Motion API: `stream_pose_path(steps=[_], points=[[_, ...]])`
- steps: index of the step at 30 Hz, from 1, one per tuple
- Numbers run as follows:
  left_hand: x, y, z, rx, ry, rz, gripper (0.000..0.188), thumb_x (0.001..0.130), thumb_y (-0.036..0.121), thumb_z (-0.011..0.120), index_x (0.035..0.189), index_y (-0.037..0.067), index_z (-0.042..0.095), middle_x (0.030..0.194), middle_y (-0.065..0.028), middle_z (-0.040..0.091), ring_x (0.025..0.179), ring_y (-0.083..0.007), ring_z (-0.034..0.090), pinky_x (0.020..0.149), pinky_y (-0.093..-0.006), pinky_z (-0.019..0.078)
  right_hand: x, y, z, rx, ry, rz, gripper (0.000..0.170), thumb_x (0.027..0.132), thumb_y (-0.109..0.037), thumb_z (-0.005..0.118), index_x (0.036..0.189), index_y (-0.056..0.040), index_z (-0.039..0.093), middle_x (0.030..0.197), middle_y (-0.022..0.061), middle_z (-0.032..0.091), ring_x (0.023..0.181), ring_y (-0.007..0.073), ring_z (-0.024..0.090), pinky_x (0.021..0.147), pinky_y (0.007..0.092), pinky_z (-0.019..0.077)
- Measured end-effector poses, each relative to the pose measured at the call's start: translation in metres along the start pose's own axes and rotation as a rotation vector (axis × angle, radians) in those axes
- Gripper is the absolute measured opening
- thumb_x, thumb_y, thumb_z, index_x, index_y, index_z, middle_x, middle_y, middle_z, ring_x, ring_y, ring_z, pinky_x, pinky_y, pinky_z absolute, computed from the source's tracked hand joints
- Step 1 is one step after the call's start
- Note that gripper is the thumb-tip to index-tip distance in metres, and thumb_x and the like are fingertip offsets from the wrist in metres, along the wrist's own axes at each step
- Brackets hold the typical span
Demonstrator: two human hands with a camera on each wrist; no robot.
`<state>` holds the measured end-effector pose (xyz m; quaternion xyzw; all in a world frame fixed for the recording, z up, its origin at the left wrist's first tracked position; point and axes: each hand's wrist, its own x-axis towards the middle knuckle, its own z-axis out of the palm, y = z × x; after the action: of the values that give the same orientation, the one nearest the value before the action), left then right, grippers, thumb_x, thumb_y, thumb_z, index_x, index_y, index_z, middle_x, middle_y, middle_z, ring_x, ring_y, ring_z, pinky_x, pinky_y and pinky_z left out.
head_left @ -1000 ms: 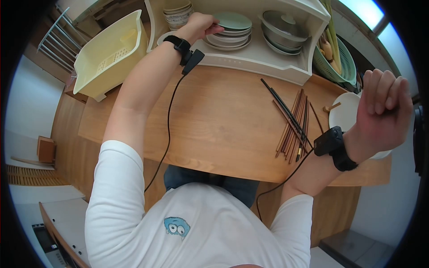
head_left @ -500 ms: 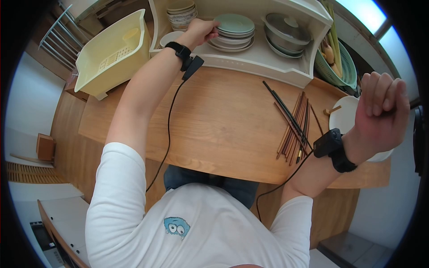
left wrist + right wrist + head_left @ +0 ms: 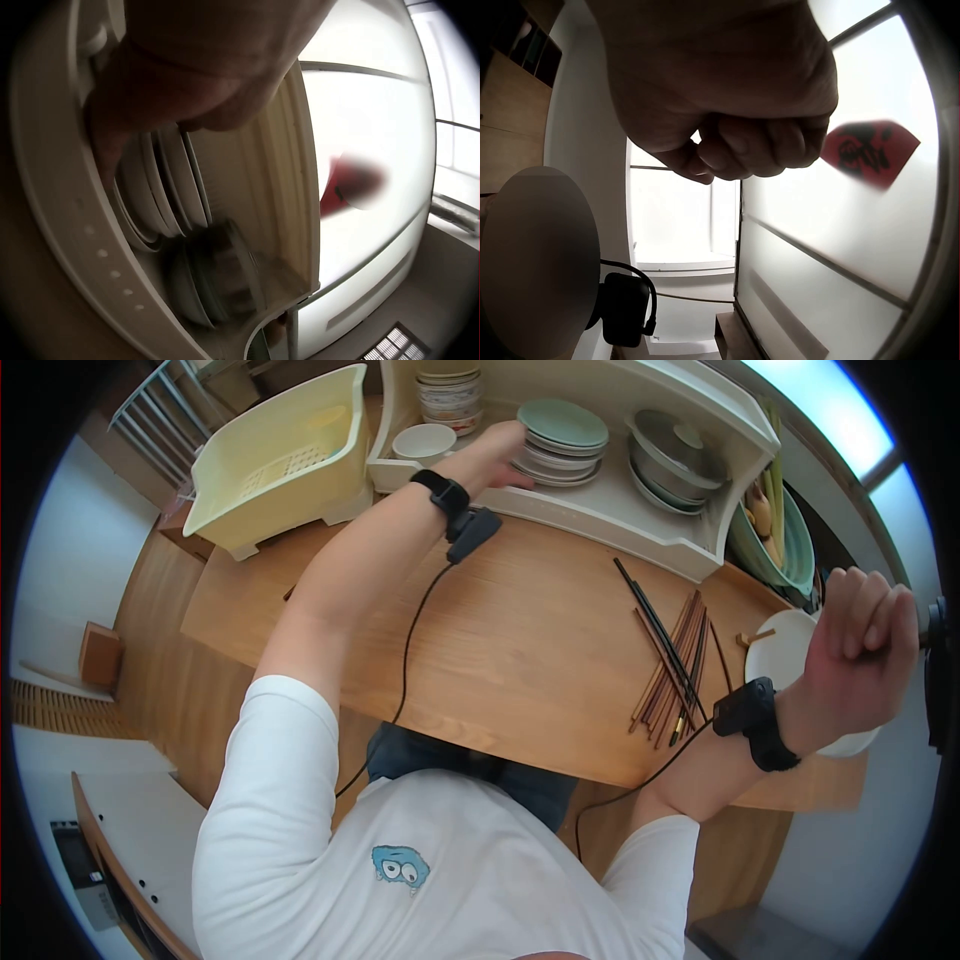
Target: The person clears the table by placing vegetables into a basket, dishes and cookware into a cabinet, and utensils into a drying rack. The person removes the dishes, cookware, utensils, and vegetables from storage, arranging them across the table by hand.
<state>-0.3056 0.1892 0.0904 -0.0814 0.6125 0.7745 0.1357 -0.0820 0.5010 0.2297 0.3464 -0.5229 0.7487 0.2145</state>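
Note:
My left hand (image 3: pixel 500 455) is at the left side of a stack of plates (image 3: pixel 562 465), topped by a pale green plate (image 3: pixel 563 422), inside a cream shelf unit (image 3: pixel 640 542). Its thumb lies low by the bottom plates, close to the shelf's front lip. In the left wrist view the plates (image 3: pixel 161 191) stand below the palm, and most fingers are hidden, so I cannot tell whether they grip. My right hand (image 3: pixel 865 650) is raised above a white dish (image 3: pixel 785 652) at the table's right end, fingers loosely curled and holding nothing.
Brown and black chopsticks (image 3: pixel 675 670) lie on the wooden table (image 3: pixel 480 640). Stacked bowls (image 3: pixel 448 402), a white bowl (image 3: pixel 424 440) and a lidded pot (image 3: pixel 680 460) share the shelf. A yellow basin (image 3: pixel 270 470) stands left; a green basket (image 3: pixel 785 550) of vegetables is right.
My left hand has gone from the green plate's rim down to the left side of the lower plates. The head view has shifted slightly; my right hand keeps its raised, curled pose.

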Motion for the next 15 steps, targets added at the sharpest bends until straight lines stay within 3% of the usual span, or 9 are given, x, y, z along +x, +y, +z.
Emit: stream_pose_path(steps=[4, 6, 8, 12, 14, 15], points=[[0.006, 0.001, 0.004, -0.055, 0.041, -0.031, 0.057, 0.106, 0.023, 0.036, 0.156, 0.003, 0.018, 0.167, -0.0132, 0.002, 0.152, -0.0412, 0.005, 0.104, -0.0691, 0.0423, 0.002, 0.005, 0.003, -0.014, -0.004, 0.006, 0.040, 0.102, -0.015, 0.040, 0.063, -0.0095, 0.037, 0.056, 0.0046, 0.036, 0.051, 0.0107, 0.027, 0.052, 0.0283, 0.0246], [0.001, 0.003, 0.012, -0.078, 0.069, -0.002, 0.059, 0.105, 0.025, 0.036, 0.156, 0.002, 0.018, 0.166, -0.0153, 0.005, 0.150, -0.0458, 0.010, 0.107, -0.0709, 0.0370, 0.002, 0.007, 0.007, -0.022, -0.001, 0.008, 0.040, 0.102, -0.014, 0.040, 0.063, -0.0095, 0.036, 0.055, 0.0047, 0.036, 0.051, 0.0108, 0.027, 0.052, 0.0284, 0.0246], [0.004, 0.001, 0.019, -0.111, 0.175, -0.059, 0.058, 0.103, 0.025, 0.040, 0.151, -0.003, 0.026, 0.160, -0.0261, 0.022, 0.139, -0.0528, 0.036, 0.105, -0.0701, 0.0386, 0.003, 0.009, 0.010, -0.029, 0.000, 0.015, 0.040, 0.102, -0.013, 0.040, 0.062, -0.0094, 0.036, 0.055, 0.0048, 0.036, 0.051, 0.0110, 0.027, 0.052, 0.0285, 0.0245], [0.006, -0.011, 0.026, -0.136, 0.133, 0.013, 0.060, 0.102, 0.029, 0.040, 0.154, 0.002, 0.026, 0.162, -0.0212, 0.020, 0.142, -0.0542, 0.028, 0.107, -0.0702, 0.0360, 0.003, 0.011, 0.013, -0.022, 0.001, 0.018, 0.040, 0.101, -0.012, 0.041, 0.062, -0.0089, 0.035, 0.055, 0.0048, 0.035, 0.051, 0.0107, 0.027, 0.051, 0.0284, 0.0241], [0.009, -0.016, 0.022, -0.130, 0.096, 0.045, 0.055, 0.100, 0.021, 0.040, 0.146, -0.007, 0.032, 0.157, -0.0289, 0.026, 0.138, -0.0534, 0.036, 0.105, -0.0660, 0.0410, 0.003, 0.013, 0.015, -0.030, -0.006, 0.020, 0.040, 0.101, -0.011, 0.041, 0.062, -0.0087, 0.035, 0.055, 0.0046, 0.035, 0.051, 0.0107, 0.027, 0.051, 0.0282, 0.0239], [0.025, -0.023, 0.016, -0.100, 0.180, 0.060, 0.053, 0.097, 0.024, 0.043, 0.139, -0.009, 0.044, 0.141, -0.0291, 0.048, 0.125, -0.0468, 0.055, 0.096, -0.0562, 0.0523, 0.002, 0.014, 0.014, -0.035, 0.002, 0.020, 0.040, 0.101, -0.011, 0.042, 0.062, -0.0086, 0.035, 0.055, 0.0043, 0.034, 0.051, 0.0105, 0.027, 0.050, 0.0278, 0.0235]])
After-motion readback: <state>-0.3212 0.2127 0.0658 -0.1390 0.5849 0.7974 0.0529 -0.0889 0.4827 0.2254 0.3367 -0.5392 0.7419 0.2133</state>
